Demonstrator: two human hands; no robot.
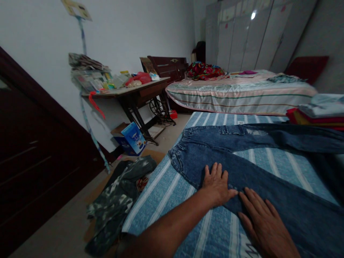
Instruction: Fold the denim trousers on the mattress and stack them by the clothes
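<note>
A pair of blue jeans (pixel 209 154) with a gathered elastic waist lies spread across a blue and white striped bed cover (pixel 161 200). The waist points left and the legs run off to the right. My left hand (pixel 217 184) rests flat on the nearer leg, fingers spread. Close beside it, my right hand (pixel 264 216) lies on the same leg further down, palm down with the fingers stretched out. Neither hand grips the cloth. The far leg has a pocket and a pale worn patch.
Folded clothes (pixel 319 113) are stacked at the right. Camouflage clothing (pixel 123 193) lies on cardboard on the floor at left, near a blue box (pixel 133 138). A sewing machine table (pixel 134 89) stands along the wall. Behind is a second bed (pixel 242 96) before grey wardrobes (pixel 247 39).
</note>
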